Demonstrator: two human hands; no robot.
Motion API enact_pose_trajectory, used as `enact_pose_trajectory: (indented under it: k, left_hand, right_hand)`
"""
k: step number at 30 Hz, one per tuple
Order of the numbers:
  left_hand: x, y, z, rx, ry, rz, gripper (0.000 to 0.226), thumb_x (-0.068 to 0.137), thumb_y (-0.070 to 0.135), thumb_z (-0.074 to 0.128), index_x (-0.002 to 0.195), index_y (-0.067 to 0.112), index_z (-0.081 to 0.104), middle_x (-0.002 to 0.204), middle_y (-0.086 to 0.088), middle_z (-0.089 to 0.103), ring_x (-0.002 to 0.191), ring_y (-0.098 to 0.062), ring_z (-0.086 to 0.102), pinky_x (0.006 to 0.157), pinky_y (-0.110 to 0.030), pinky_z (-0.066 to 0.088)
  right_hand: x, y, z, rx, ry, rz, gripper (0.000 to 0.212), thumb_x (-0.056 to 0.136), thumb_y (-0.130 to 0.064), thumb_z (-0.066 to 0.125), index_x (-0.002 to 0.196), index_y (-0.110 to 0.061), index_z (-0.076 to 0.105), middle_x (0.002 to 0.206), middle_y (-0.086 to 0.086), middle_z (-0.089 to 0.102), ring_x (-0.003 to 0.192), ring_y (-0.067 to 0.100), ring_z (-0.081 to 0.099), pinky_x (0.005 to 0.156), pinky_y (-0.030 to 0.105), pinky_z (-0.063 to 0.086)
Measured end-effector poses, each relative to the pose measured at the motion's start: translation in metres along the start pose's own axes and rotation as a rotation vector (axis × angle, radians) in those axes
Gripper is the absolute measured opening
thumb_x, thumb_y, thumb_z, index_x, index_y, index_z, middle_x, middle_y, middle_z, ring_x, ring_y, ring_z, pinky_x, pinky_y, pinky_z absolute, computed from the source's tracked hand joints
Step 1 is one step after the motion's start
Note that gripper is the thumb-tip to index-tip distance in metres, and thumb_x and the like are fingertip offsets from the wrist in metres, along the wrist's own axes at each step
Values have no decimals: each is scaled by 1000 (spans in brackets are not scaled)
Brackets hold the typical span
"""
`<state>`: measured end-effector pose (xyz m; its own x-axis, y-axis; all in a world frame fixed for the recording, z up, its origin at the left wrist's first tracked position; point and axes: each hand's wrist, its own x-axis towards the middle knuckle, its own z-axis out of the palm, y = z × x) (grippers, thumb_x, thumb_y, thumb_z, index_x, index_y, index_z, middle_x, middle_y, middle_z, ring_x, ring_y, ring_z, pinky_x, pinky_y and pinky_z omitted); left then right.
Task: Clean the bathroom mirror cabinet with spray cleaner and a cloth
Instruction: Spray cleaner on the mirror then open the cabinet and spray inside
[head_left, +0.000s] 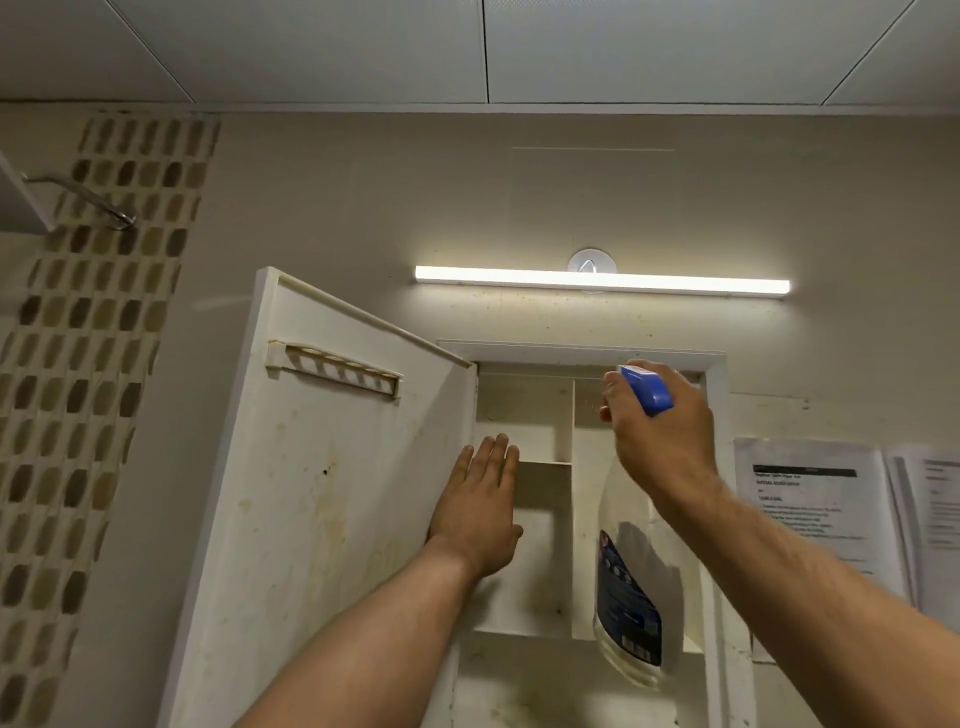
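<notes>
Our left hand (480, 506) lies flat, fingers straight and together, holding nothing, beside the hinged edge of the cabinet door (322, 467) that swings out to its left; we judge it is there to hold the door wide for the spray, though contact is unclear. To its right, our right hand (662, 441) is curled round the neck of the spray bottle (631, 597), blue nozzle (647, 389) above the knuckles aimed into the stained cabinet (519, 410), the bottle's body hanging below the grip. No cloth shows.
</notes>
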<state>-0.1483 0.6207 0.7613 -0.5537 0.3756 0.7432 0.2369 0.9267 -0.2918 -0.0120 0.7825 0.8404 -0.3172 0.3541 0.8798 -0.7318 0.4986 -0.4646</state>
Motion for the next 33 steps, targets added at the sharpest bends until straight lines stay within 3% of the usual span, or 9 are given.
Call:
enact_pose_trajectory:
  k: [2,5,11,19,21,25,26,29,33]
  left_hand:
    - [0,11,4,-81,88,81,86,105,47,38,160,13,-18,167,-7,-26,156,-23,-22,125,-41,-16]
    - [2,33,4,-143,169,219,81,104,48,32,161,18,-17,165,0,-30,154,-17,-25,119,-35,-23]
    - [11,72,17,-47,-33,233,83,103,62,19,162,10,-8,166,-6,-28,152,-20,-30,123,-38,-19]
    - [-6,86,26,-156,131,230,79,103,56,18,160,12,-13,166,-5,-29,152,-20,-31,124,-39,-19]
    - [-24,93,33,-211,157,267,76,104,51,24,163,12,-2,170,-5,-17,156,-20,-20,127,-38,-13]
    - [-60,114,51,-276,117,310,74,96,51,46,156,10,40,167,-9,27,153,-22,28,118,-37,16]
    - [-66,118,55,-278,80,309,74,97,52,43,157,9,39,167,-9,25,154,-22,26,119,-36,15]
    - [-69,124,69,-222,-44,330,77,104,57,19,164,11,1,169,-6,-17,156,-19,-19,125,-36,-18]
    - [-69,129,74,-156,-100,325,78,104,59,12,161,11,-12,165,-5,-28,153,-19,-28,118,-37,-26]
  right_hand:
    - [2,7,-20,-3,43,17,16,101,-27,61,112,-16,63,90,3,64,76,17,63,76,34,60]
    - [0,15,-40,-59,88,-24,19,99,-22,64,117,-14,66,89,-1,63,75,14,61,75,31,59]
    - [4,23,-75,-80,122,2,33,100,-25,63,129,-10,61,106,12,66,91,26,66,86,37,58]
    - [12,34,-109,-158,219,-35,13,101,-21,61,101,-7,61,75,-3,52,61,10,49,61,23,46]
    - [11,38,-115,-174,246,-18,14,101,-25,61,103,-10,61,77,-2,55,63,11,52,61,21,46]
    - [-3,50,-128,-160,219,61,13,101,-28,61,107,-17,62,86,4,65,73,16,63,65,18,55]
    - [-10,55,-131,-177,209,64,12,101,-26,61,106,-16,63,85,3,65,73,17,63,67,20,58]
    - [-30,70,-135,-236,158,63,17,101,-21,61,115,-12,67,90,-5,65,75,9,63,63,9,52]
    - [-50,83,-140,-204,152,98,31,100,-21,63,129,-11,63,103,1,68,83,8,66,62,7,52]
